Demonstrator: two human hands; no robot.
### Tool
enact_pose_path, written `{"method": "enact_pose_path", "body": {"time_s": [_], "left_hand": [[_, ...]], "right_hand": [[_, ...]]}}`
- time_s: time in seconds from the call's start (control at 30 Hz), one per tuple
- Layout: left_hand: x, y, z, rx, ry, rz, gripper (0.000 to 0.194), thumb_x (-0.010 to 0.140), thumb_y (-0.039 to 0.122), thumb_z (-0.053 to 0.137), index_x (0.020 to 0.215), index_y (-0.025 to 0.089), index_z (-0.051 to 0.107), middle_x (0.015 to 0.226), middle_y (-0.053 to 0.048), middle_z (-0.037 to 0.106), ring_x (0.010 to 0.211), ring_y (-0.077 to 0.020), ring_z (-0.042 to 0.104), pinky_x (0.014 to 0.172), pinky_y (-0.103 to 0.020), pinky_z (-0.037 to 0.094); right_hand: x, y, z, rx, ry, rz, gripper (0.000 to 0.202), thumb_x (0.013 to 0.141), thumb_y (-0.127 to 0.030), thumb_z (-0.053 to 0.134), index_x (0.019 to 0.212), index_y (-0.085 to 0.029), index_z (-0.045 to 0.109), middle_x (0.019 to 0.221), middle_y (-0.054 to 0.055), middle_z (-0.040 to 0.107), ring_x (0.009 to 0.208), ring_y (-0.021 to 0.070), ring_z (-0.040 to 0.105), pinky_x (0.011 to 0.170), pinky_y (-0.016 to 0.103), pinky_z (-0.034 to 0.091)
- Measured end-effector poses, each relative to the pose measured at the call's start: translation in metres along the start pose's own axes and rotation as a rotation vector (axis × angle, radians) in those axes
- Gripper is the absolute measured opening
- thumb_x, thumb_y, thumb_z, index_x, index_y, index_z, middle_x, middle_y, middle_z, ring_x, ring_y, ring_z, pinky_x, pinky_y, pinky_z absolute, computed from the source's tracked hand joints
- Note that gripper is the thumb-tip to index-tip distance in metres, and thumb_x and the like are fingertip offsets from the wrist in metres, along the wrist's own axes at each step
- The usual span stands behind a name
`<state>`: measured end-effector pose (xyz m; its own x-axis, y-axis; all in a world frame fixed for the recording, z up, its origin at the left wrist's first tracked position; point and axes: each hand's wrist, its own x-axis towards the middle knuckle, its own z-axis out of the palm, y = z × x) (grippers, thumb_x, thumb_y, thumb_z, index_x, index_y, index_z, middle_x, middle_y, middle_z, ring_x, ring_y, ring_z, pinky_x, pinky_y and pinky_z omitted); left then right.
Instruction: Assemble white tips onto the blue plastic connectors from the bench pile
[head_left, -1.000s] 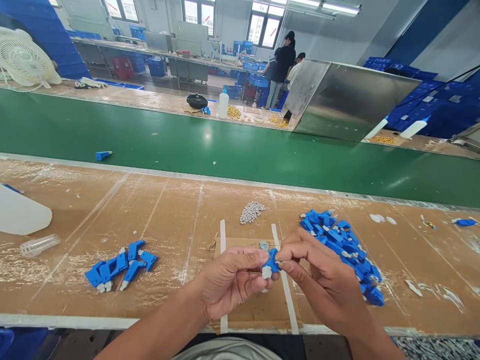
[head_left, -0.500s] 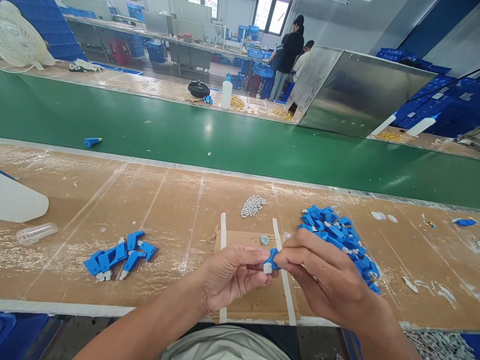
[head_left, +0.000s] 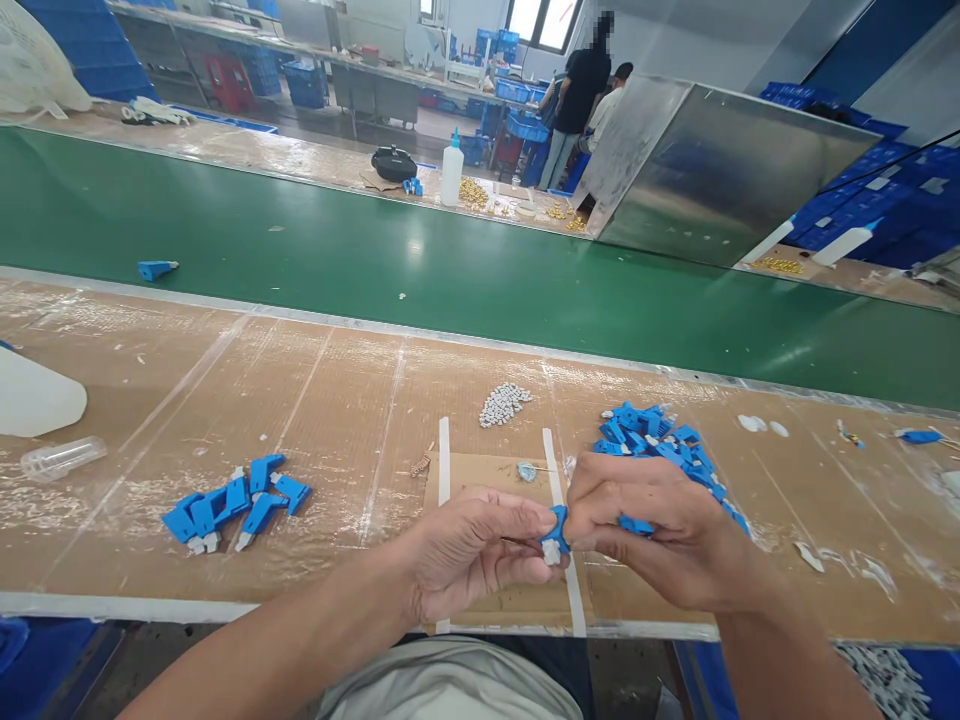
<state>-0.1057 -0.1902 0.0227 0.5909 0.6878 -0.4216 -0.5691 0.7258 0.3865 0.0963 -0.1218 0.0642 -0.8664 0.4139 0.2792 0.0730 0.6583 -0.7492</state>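
Observation:
Pinched between thumb and fingers of my left hand is a small blue plastic part with a whitish-grey end piece. My right hand is closed on the other side of the same part, its fingertips against the blue body. More blue shows in the gap between the right fingers; whether it is held or lies behind is unclear. Under the hands lies a cardboard sheet with white strips. Beyond it are a blue-grey blob with a thin stick and a heap of small grey pieces.
A large pile of blue parts lies right, a smaller group left. A white bottle and clear plastic tube lie far left. Behind runs a green belt carrying one blue part. Two people stand in the background.
Both hands and the blue part have shifted slightly right and down in the picture. More blue now shows between the right fingers. The whole view has tilted a little.

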Motion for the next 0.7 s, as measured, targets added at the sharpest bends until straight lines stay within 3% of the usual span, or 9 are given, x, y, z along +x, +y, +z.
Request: {"method": "enact_pose_path", "body": {"time_s": [0.23, 0.4, 0.53, 0.63, 0.7], "left_hand": [[0.006, -0.002, -0.002, 0.028, 0.009, -0.005, 0.016, 0.079, 0.020, 0.076, 0.082, 0.003, 0.075, 0.073, -0.006, 0.068, 0.060, -0.0080, 0.066, 0.058, -0.012, 0.055], [0.006, 0.000, -0.005, 0.136, 0.055, 0.040, 0.016, 0.078, 0.019, 0.077, 0.083, 0.004, 0.075, 0.071, -0.005, 0.067, 0.054, -0.0065, 0.062, 0.055, -0.013, 0.055], [0.000, 0.003, -0.011, 0.152, -0.002, 0.041, 0.019, 0.082, 0.020, 0.074, 0.091, 0.004, 0.074, 0.078, -0.007, 0.067, 0.058, -0.0072, 0.063, 0.055, -0.013, 0.054], [-0.003, 0.006, -0.014, 0.096, -0.057, 0.060, 0.022, 0.084, 0.021, 0.072, 0.098, 0.004, 0.073, 0.085, -0.009, 0.066, 0.063, -0.0079, 0.064, 0.057, -0.013, 0.052], [-0.003, 0.008, -0.015, 0.061, -0.077, 0.091, 0.021, 0.084, 0.020, 0.071, 0.098, 0.004, 0.073, 0.082, -0.009, 0.065, 0.064, -0.0080, 0.064, 0.058, -0.012, 0.051]], "right_hand": [[0.001, 0.008, -0.005, 0.094, -0.061, 0.077, 0.012, 0.094, -0.020, 0.064, 0.092, -0.023, 0.074, 0.077, 0.002, 0.068, 0.070, 0.0155, 0.061, 0.063, 0.029, 0.047], [0.010, 0.005, -0.006, 0.082, -0.093, 0.204, 0.014, 0.090, -0.027, 0.070, 0.077, -0.021, 0.069, 0.067, -0.003, 0.055, 0.063, 0.0129, 0.051, 0.057, 0.026, 0.040], [0.008, 0.011, 0.005, 0.303, 0.069, 0.360, 0.029, 0.081, -0.038, 0.080, 0.072, -0.018, 0.060, 0.067, -0.004, 0.050, 0.059, 0.0102, 0.044, 0.053, 0.024, 0.036], [0.001, 0.015, 0.017, 0.554, 0.232, 0.364, 0.030, 0.082, -0.038, 0.078, 0.076, -0.018, 0.057, 0.071, -0.003, 0.052, 0.060, 0.0102, 0.047, 0.054, 0.024, 0.038], [-0.003, 0.014, 0.025, 0.613, 0.263, 0.356, 0.025, 0.084, -0.035, 0.076, 0.080, -0.018, 0.058, 0.075, -0.002, 0.055, 0.065, 0.0114, 0.052, 0.058, 0.024, 0.042]]}}
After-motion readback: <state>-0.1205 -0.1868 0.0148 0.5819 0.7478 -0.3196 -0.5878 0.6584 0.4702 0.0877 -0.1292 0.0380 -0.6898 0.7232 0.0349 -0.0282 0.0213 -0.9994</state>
